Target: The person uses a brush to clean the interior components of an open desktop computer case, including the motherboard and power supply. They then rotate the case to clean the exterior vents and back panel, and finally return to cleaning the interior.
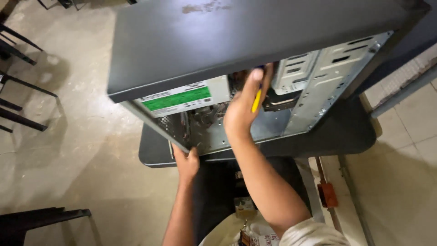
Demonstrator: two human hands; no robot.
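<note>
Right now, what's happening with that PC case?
A person is working inside an open desktop computer case that stands on a dark table. The right hand reaches into the case holding a yellow-handled tool, probably a screwdriver. The left hand grips the case's lower front edge. The power supply with a green label sits in the corner.

Dim indoor light, soft shadows on the floor (pixel 91 150), slight motion blur throughout.

An open computer case (pixel 255 50) stands on a dark bench (pixel 337 132), reaching its near edge. The right hand (pixel 243 107) reaches inside, closed around a yellow-handled screwdriver (pixel 256 100). The left hand (pixel 185 163) clasps the case's lower frame at the bench's near edge.
</note>
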